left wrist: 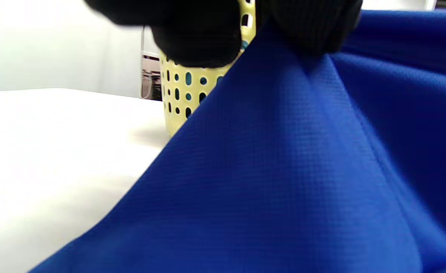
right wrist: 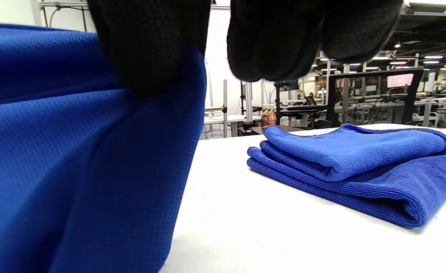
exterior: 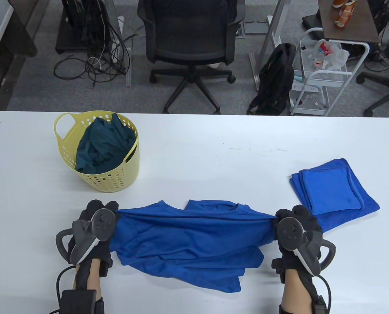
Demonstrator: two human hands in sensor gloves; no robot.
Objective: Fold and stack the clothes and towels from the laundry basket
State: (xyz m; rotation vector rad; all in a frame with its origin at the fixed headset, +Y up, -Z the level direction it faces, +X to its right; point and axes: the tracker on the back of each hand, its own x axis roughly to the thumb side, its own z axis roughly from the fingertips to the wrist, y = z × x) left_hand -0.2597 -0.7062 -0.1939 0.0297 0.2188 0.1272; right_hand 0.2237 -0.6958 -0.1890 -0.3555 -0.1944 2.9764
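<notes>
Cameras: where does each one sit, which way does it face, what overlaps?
Table view: overhead, facing down; both hands, left hand, right hand, stretch the blue shirt.
Left wrist view: low, facing the yellow basket; gloved fingers at top.
Right wrist view: low, facing the folded towels; fingers at top.
Shared: all three show the shirt.

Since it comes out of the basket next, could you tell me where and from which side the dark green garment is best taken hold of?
Pinch the raised fold at the top of the dark green garment, coming straight down through the open mouth of the yellow basket. The cloth lies crumpled inside, with tall perforated walls all round, so a side approach is likely blocked. Both hands now grip the blue shirt.
</notes>
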